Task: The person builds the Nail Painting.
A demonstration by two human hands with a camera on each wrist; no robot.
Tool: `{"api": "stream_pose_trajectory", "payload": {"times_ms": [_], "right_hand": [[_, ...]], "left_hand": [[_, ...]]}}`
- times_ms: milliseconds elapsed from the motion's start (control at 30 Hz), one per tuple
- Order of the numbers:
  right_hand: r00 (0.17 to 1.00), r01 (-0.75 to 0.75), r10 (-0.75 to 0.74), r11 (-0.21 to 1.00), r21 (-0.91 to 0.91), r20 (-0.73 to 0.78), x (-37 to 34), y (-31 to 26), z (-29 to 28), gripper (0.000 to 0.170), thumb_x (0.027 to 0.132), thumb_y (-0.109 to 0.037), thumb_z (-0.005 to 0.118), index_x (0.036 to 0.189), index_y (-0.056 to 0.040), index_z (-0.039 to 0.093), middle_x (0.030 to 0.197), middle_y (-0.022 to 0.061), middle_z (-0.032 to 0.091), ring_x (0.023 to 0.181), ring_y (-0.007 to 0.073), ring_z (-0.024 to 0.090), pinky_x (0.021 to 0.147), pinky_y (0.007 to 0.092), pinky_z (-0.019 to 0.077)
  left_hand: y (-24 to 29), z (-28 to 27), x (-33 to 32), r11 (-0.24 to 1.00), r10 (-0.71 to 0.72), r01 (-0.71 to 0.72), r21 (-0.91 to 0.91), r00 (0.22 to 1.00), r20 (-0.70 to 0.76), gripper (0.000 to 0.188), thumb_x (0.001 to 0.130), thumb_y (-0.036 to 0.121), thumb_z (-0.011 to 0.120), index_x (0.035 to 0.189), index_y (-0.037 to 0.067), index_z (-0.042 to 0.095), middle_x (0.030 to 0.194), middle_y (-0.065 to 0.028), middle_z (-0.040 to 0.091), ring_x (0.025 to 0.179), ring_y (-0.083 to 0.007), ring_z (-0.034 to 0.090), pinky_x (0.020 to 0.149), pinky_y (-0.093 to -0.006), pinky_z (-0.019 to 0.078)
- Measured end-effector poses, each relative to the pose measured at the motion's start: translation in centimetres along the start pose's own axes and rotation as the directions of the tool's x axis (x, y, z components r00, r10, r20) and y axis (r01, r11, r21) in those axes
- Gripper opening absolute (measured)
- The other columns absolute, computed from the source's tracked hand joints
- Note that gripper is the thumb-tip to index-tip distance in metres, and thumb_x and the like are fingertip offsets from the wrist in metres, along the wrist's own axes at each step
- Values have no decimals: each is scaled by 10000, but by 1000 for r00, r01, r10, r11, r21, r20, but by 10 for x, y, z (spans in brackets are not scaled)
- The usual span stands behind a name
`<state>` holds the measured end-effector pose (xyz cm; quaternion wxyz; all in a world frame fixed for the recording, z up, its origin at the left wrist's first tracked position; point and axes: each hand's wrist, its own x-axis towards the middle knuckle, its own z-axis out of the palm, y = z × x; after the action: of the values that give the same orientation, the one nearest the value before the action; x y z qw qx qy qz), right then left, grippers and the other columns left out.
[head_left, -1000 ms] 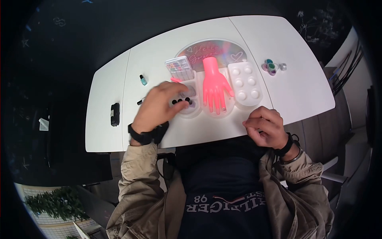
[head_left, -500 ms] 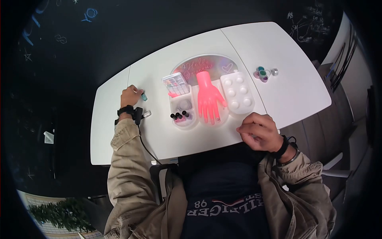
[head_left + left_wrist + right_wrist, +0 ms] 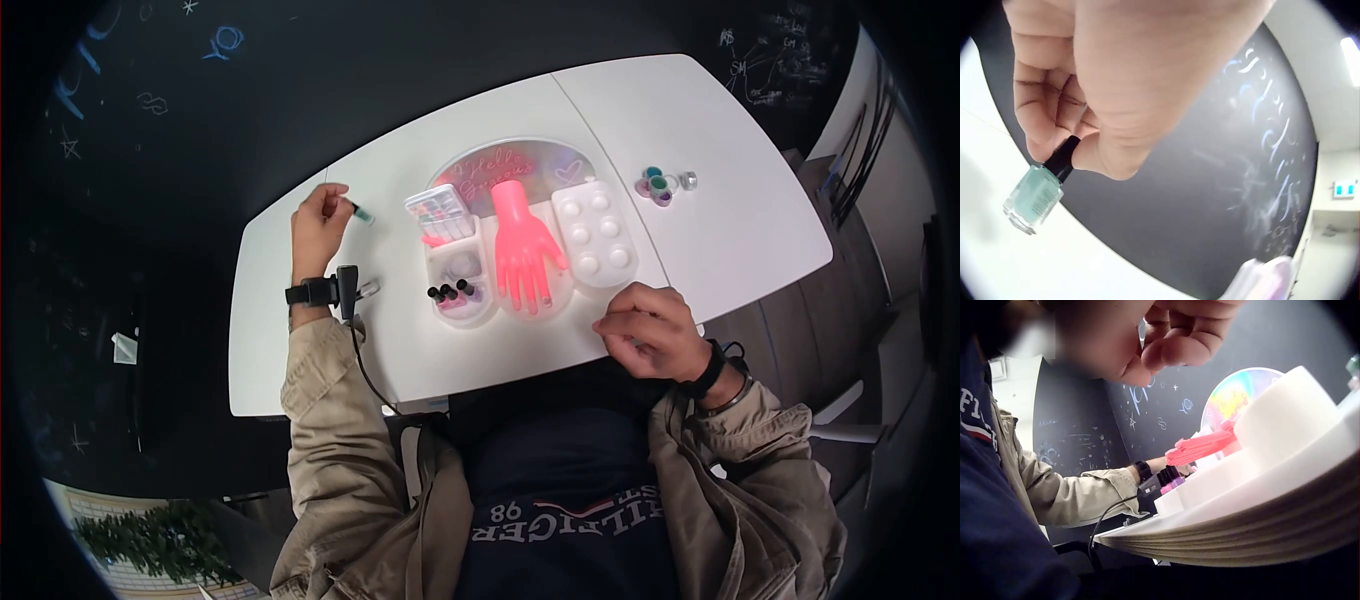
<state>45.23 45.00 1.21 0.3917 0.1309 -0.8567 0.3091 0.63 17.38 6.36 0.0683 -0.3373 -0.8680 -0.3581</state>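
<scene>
The left hand [image 3: 318, 229] pinches the black cap of a teal nail polish bottle [image 3: 1035, 197] between thumb and fingers, at the table's left; the bottle hangs tilted, base down. The right hand [image 3: 655, 333], near the front edge, has curled fingers with the thumb close against them. A small pale spot shows between them in the right wrist view; whether it is held cannot be told. A pink model hand [image 3: 525, 250] lies fingers forward on a white stand [image 3: 462, 320]. Several black-capped bottles [image 3: 449, 292] stand in the stand's front left compartment.
A clear case [image 3: 437, 212] leans at the stand's back left, before a shiny arched panel [image 3: 467, 177]. A white tray with round wells [image 3: 597, 237] is right of the model hand. Small jars [image 3: 658, 187] sit farther right. A clear object [image 3: 369, 289] lies beside the left wrist.
The left hand moved from the stand's bottles to the teal bottle at the left, and now has it by the cap. The right hand's pose is nearly unchanged. The head view shifted.
</scene>
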Motion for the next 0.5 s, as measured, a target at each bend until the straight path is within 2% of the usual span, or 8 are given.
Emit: {"api": "stream_pose_trajectory", "payload": {"times_ms": [67,200,300,333,500], "right_hand": [[1000,-5,5,1000,-2,10,0,-1,1,236,778,67,812,964,-76,791,926,28,673,660,197,678,559,331,543],[1000,-8,8,1000,-3,12,-2,-1,1,237,776,66,813,964,-77,790,924,27,672,659,195,677,560,332,544],[1000,-1,1,1000,0,8,-2,-1,2,237,776,64,814,965,-77,790,924,27,673,658,194,675,557,331,542],[1000,2,-2,1000,-2,7,-2,0,2,236,777,63,814,965,-77,790,924,27,673,657,194,673,556,330,541],[1000,-4,4,1000,-3,14,-3,-1,2,232,778,63,814,964,-74,791,931,30,672,657,197,674,556,330,542]], "left_hand": [[57,-9,-22,994,76,-80,-80,996,-55,192,1045,20,677,1215,4,763,969,-19,764,870,-88,677,818,-271,557],[109,-16,-58,951,231,-236,-197,972,-51,142,1094,35,693,1216,-6,754,1040,-24,752,921,-88,680,841,-263,548],[131,-7,-85,913,338,-333,-236,941,-23,134,1085,17,709,1207,-25,748,1035,-26,748,917,-96,682,844,-264,550],[139,-6,-94,911,364,-355,-212,931,4,138,1074,5,724,1203,-40,744,1032,-38,748,907,-105,686,851,-266,551],[172,7,-118,928,352,-333,-169,931,94,121,1012,57,813,1077,-19,746,903,-53,720,771,-111,643,717,-282,525]]}}
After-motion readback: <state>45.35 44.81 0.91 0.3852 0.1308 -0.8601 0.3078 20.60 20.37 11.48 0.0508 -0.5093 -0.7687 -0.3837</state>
